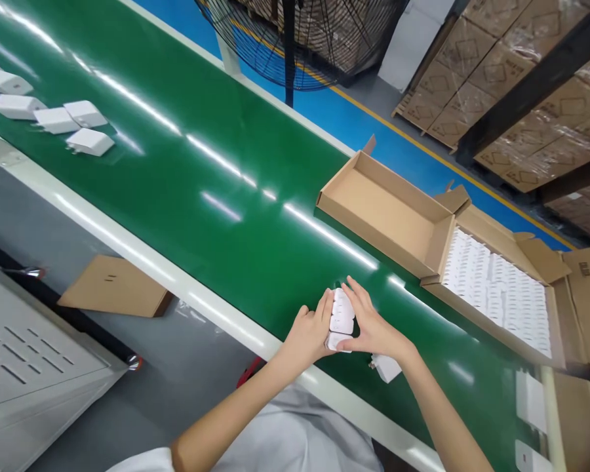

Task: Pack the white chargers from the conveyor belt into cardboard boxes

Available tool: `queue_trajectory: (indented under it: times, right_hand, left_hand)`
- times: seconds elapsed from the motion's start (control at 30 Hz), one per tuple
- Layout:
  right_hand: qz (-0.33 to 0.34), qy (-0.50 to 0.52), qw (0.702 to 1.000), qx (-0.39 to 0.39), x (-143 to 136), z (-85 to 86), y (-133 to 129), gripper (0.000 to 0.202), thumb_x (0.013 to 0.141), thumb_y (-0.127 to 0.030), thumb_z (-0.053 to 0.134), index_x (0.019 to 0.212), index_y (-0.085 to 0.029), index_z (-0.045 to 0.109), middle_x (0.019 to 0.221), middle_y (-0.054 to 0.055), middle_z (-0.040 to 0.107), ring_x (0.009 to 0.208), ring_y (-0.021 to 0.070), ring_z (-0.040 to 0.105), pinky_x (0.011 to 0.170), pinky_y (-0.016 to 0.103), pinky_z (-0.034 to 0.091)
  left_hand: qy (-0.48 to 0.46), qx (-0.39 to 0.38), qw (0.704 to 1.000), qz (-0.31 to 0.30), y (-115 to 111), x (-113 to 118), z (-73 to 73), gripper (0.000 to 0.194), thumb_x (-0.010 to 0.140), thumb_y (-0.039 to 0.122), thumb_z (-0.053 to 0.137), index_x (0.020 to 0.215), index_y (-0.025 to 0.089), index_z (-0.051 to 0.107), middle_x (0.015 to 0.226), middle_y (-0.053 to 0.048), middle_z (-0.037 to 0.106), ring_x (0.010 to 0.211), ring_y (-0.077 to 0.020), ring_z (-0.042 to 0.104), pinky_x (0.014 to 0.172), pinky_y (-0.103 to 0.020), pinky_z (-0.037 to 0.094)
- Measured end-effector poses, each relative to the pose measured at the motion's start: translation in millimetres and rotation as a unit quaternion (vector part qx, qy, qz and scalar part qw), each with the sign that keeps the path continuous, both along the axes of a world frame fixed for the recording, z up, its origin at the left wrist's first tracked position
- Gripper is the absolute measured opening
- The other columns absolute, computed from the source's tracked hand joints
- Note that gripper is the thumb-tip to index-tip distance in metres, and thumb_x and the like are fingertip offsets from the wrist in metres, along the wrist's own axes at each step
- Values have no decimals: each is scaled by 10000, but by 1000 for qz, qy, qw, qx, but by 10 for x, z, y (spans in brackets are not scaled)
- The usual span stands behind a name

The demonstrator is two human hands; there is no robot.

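Several white plug-in chargers [342,313] stand pressed together in a short row on the green belt, low in the middle of the view. Along their left side lies my left hand [305,333], its fingers held together and flat against them. My right hand [373,326] curves round the other side, fingertips at the far end and thumb at the near end. Between them the two hands squeeze the row. Just below my right wrist rests a loose white charger [387,368], partly covered by the forearm.
An open cardboard box [386,203] sits at the belt's far edge, beside another box [560,328] filled with rows of white chargers. More chargers [91,141] lie at upper left, others [531,400] at lower right. Beyond the belt stands a large fan [305,39].
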State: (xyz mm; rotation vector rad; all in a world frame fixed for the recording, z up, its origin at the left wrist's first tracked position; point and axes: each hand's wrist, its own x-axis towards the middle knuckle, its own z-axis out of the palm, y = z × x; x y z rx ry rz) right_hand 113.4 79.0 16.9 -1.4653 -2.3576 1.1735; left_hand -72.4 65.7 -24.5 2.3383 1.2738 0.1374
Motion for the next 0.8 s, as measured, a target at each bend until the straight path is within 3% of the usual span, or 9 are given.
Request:
queue_trajectory:
  times: [0.1,0.17,0.3,0.43,0.53,0.6,0.7,0.77,0.8]
  right_hand:
    - [53,-73,995,43,46,53,-58,1378,547,-525,826,1484,-211,-134,1562,200,-26,1437,369,-11,1123,590,201]
    - [68,-107,989,80,41,54,-107,1414,499,-497,856,1489,-196,-107,1554,224,37,1429,400,28,1111,623,194]
    - [57,-147,978,139,-3,9,-205,1261,515,-379,850,1496,-202,78,1545,226,106,1408,446,93,1068,672,206]
    - [42,-135,979,146,6,-16,-252,1119,547,-297,796,1475,-216,176,1534,204,147,1374,454,180,1027,614,312]
    - [32,-115,981,153,91,-12,-287,1069,542,-304,773,1450,-207,216,1462,201,250,1337,434,238,1017,601,324]
    - [-10,-95,980,172,193,0,-359,1034,538,-296,759,1427,-194,241,1420,200,269,1318,421,253,1027,596,309]
    - [-162,-24,972,169,383,40,-597,1028,562,-321,733,1424,-227,180,1417,176,240,1306,390,288,1032,567,317]
    - [-278,82,950,112,482,87,-833,1083,596,-458,708,1439,-252,59,1414,165,262,1259,362,384,993,522,382]
    - [-327,145,930,78,507,115,-962,1116,613,-559,670,1442,-258,-13,1405,166,290,1218,350,439,951,501,424]
  left_hand:
    - [3,0,1000,1,-38,89,-3,991,719,387,675,1462,25,129,1475,-305,263,852,-298,655,811,-412,408]
    - [7,-4,1000,9,-72,138,1,970,712,362,681,1462,38,158,1474,-296,279,831,-295,654,801,-412,411]
    - [30,-16,999,11,-116,238,39,931,690,326,712,1430,17,239,1455,-312,302,804,-292,648,778,-409,419]
    - [36,-17,999,-1,-140,294,89,884,706,318,716,1423,67,263,1441,-294,341,775,-272,649,773,-408,429]
    - [20,5,999,-24,-201,257,128,854,738,333,707,1428,116,254,1412,-238,402,868,-279,635,795,-399,433]
    - [21,30,999,-32,-277,197,139,739,782,311,669,1405,144,307,1334,-182,486,964,-296,596,812,-399,435]
    - [26,48,998,-31,-420,73,101,418,875,238,523,1281,153,469,1123,-131,596,964,-287,565,782,-382,444]
    - [3,45,998,-43,-499,-27,47,261,918,193,397,1106,168,577,960,-100,633,876,-251,576,744,-348,445]
    - [-13,41,998,-44,-523,-78,19,271,929,183,347,1016,179,603,875,-83,636,821,-232,582,715,-327,442]
